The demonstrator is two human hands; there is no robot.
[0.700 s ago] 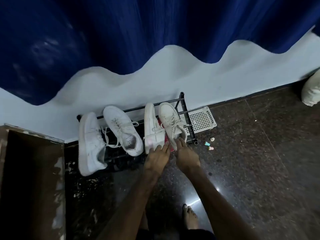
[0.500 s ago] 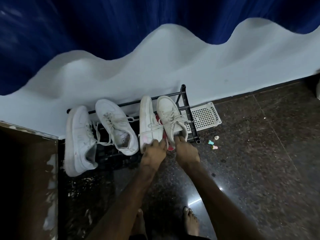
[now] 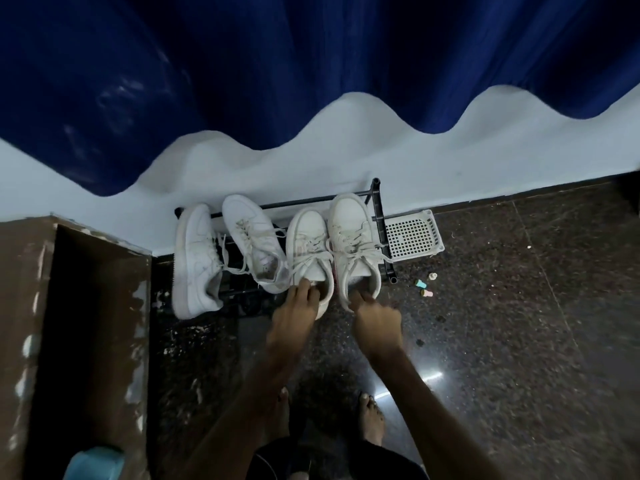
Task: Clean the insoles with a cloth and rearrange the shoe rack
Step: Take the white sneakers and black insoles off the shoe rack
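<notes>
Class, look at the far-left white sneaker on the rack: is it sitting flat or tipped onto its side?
Tipped. The far-left sneaker shows its side panel and sole edge, and its heel overhangs the rack.

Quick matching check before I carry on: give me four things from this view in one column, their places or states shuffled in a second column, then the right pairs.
Things:
1. left hand
2. right hand
3. white perforated basket
4. leftmost sneaker

Places or states:
A. on the floor against the wall, just right of the shoe rack
B. fingers in the heel opening of the rightmost sneaker
C. heel hanging past the rack's front edge, no hand on it
D. fingers at the heel of the second sneaker from the right

Pairs: 1-D, 2-B, 3-A, 4-C
</notes>
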